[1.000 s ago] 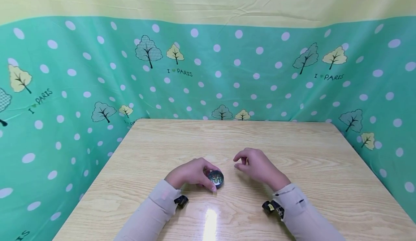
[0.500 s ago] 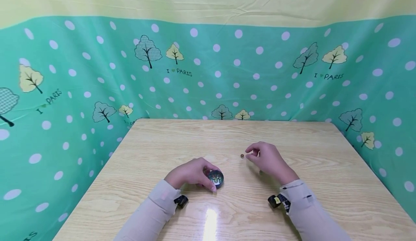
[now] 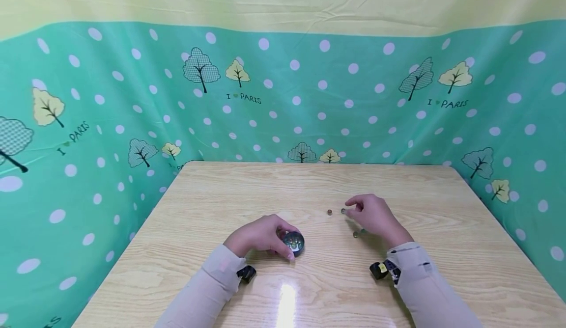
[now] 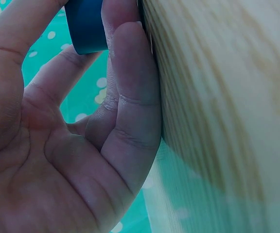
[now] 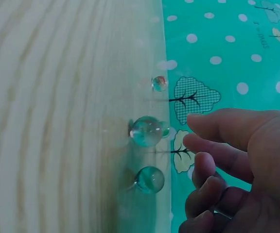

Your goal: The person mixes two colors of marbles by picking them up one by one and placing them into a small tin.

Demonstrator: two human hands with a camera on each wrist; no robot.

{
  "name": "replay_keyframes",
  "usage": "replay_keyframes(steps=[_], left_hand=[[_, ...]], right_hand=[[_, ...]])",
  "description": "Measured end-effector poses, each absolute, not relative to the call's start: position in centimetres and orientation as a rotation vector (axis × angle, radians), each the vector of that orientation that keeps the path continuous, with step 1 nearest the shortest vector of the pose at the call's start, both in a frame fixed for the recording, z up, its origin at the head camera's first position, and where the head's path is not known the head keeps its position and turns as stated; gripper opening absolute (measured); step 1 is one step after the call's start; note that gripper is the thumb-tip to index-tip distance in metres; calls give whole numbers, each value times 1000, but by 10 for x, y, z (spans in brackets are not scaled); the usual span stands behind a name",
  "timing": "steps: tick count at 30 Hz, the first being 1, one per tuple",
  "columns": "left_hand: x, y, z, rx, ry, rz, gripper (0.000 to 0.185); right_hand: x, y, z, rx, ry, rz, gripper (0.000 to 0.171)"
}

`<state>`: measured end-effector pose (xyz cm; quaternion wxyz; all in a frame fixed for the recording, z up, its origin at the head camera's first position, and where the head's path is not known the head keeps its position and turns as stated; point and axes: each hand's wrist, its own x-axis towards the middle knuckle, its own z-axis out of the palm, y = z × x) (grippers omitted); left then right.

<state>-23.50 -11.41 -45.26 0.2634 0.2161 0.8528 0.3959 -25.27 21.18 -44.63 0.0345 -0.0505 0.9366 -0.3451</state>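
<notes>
My left hand [image 3: 264, 236] grips a small round dark blue tin [image 3: 294, 242] that stands on the wooden table [image 3: 247, 190] with several glass marbles inside. In the left wrist view the thumb and fingers [image 4: 130, 87] wrap round the tin's blue wall [image 4: 86, 24]. My right hand [image 3: 349, 209] hovers to the right with its fingers loosely curled, the tips just beside a marble [image 3: 343, 211] that lies on the table. A second marble [image 3: 329, 212] lies left of it, and two more [image 3: 355, 234] lie under the palm. The right wrist view shows three marbles [image 5: 147, 131] in front of the fingertips [image 5: 193, 121], with a small gap between.
Green dotted cloth [image 3: 309, 97] with tree prints walls the table on three sides. Wrist cameras [image 3: 246, 273] sit on both sleeves. A bright light glare [image 3: 286, 301] lies on the near table edge.
My right hand has moved right and farther from the tin. One marble appeared on the table half a second ago; now a second lies beside it at the fingertips. The left hand has stayed still.
</notes>
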Motion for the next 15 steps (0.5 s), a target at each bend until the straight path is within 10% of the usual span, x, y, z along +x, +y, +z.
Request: replay_keyframes(steps=[15], left_hand=[[-236, -115, -453, 599, 2303, 1070, 52]], right_hand=[[-253, 209, -457, -134, 2845, -964, 31]])
